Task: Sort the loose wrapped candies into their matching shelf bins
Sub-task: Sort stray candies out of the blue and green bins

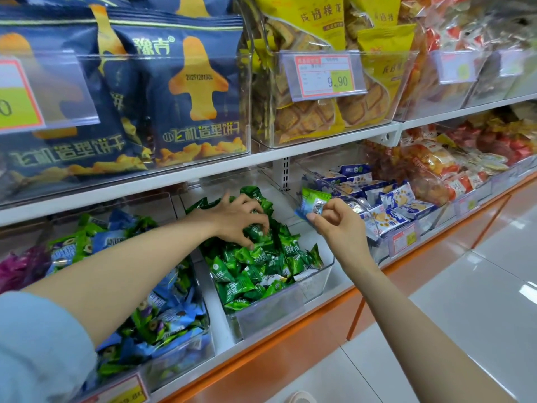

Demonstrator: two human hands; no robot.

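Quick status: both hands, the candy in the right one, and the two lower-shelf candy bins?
left hand, inside the green bin, fingers curled on a green candy
right hand, pinching the blue-green candy, held up beside the green bin
green bin, well filled with green candies
mixed bin, blue and green candies jumbled together

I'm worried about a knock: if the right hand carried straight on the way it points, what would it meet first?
Probably the clear curved wall of the blue-and-white packet bin, struck by the green-and-blue candy that the right hand pinches. Depth is unclear; it might pass beside it.
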